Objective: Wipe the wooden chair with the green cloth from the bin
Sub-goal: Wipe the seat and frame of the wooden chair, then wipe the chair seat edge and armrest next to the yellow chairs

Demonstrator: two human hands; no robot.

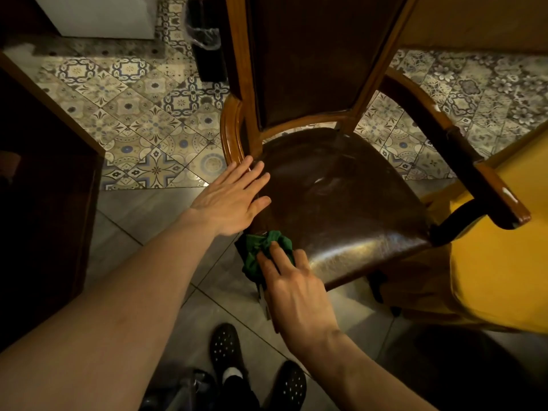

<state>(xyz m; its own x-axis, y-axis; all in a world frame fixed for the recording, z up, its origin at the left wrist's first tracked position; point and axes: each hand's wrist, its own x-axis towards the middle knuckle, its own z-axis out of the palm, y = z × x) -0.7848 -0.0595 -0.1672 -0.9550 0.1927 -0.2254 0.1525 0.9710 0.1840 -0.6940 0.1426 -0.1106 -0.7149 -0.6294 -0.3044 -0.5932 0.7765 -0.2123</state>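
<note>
A black lined waste bin (207, 40) stands on the patterned tiled floor (142, 114) behind the wooden chair with a dark leather seat (341, 197). The left hand (229, 197) lies flat and spread, holding nothing, on the seat's edge. The right hand (296, 289) presses the crumpled green cloth (258, 247) against the seat's front corner, fingers seemingly curled over it.

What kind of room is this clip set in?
Probably a home dining or kitchen area, though a small eatery is possible. Clues: patterned floor tiles, an upholstered wooden chair beside a table with a yellow cloth, and a lined bin.
</note>
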